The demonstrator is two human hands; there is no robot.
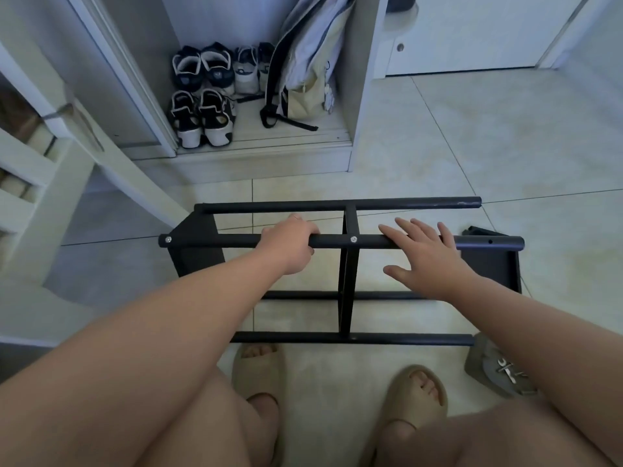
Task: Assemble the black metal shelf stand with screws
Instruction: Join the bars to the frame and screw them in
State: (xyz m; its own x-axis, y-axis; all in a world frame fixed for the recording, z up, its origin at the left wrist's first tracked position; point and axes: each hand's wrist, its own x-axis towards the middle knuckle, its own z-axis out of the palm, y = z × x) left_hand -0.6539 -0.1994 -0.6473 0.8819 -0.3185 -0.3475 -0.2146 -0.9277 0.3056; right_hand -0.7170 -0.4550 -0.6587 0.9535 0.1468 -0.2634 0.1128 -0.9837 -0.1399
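The black metal shelf stand (337, 205) lies on its side on the tiled floor, with several long tubes joined by shelf panels. Silver screws (353, 240) show in its upper near tube, one at the middle and one at the left end (168, 240). My left hand (290, 246) is wrapped around that tube left of the middle panel (349, 284). My right hand (426, 256) rests flat on the same tube to the right, fingers spread. An empty screw hole (490, 241) shows near the tube's right end. A grey bag of loose screws (499, 370) lies at right.
An open closet holds several shoes (202, 96) and a bag (310, 62) straight ahead. A white door (60, 136) stands open at left. My feet in beige slippers (259, 372) are just below the stand. A loose black panel (485, 264) lies at the stand's right end.
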